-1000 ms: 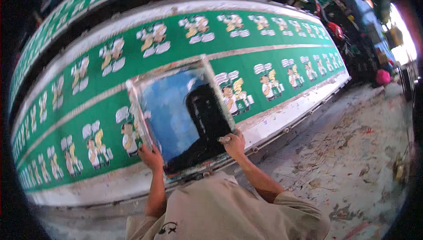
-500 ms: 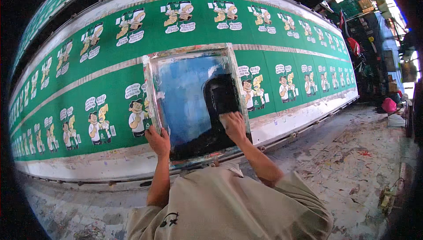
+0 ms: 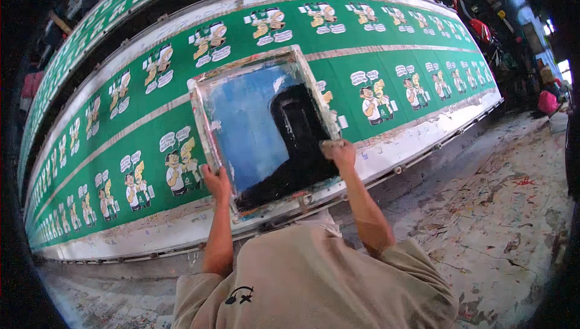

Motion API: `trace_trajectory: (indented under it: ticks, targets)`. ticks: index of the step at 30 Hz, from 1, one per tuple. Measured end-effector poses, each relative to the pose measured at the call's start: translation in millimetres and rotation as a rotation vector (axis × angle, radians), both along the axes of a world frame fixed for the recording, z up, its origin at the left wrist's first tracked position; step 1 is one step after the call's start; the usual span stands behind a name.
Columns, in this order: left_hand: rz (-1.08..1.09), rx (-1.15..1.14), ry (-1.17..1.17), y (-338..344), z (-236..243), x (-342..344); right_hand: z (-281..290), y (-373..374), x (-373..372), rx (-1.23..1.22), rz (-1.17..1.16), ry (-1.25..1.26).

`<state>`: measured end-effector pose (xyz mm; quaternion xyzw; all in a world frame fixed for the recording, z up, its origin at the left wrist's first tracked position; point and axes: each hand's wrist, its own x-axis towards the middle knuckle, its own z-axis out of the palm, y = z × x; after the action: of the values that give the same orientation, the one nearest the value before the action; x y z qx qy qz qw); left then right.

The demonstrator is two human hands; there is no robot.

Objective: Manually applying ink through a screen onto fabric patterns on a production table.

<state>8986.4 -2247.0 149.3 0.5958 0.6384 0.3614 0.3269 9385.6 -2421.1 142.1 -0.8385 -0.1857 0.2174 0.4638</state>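
A silkscreen frame (image 3: 203, 128) with a worn, paint-stained rim lies tilted over a long printing table (image 3: 157, 232). Its blue mesh (image 3: 244, 124) carries black ink (image 3: 284, 178) along the near end and up the right side. My left hand (image 3: 217, 184) is closed on the frame's left rim, near the lower corner. At the right rim, my right hand (image 3: 343, 155) is closed too; its greyish fingertips meet the edge, and whether they also hold a small tool I cannot make out.
Green printed sheets (image 3: 368, 133) with repeated cartoon figures run in two rows along the table. A metal rail (image 3: 417, 163) with knobs edges its near side. Another table with green prints (image 3: 103, 24) stands behind. A pink bundle (image 3: 548, 103) sits at the right on the paint-spattered floor (image 3: 471, 220).
My right hand has left the inked mesh and now grips the right rim. The frame sits more tilted against the prints, its right side higher. The view has turned slightly.
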Motion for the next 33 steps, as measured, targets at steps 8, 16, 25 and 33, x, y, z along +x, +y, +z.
trace_trajectory:
  ticks: [8, 16, 25, 33]
  targets:
    - [0.139, 0.164, 0.227, -62, -36, 124, 79, 8, 117, 0.059, 0.152, 0.199]
    - [0.041, 0.069, 0.477, -77, -13, 145, 39, -63, 131, -0.122, 0.17, -0.079]
    - [0.138, 0.012, 0.507, -84, -9, 153, 87, -49, 80, -0.263, 0.75, -0.608]
    - [0.084, 0.073, 0.502, -81, -11, 160, 68, 141, 147, -0.056, 1.041, -0.831]
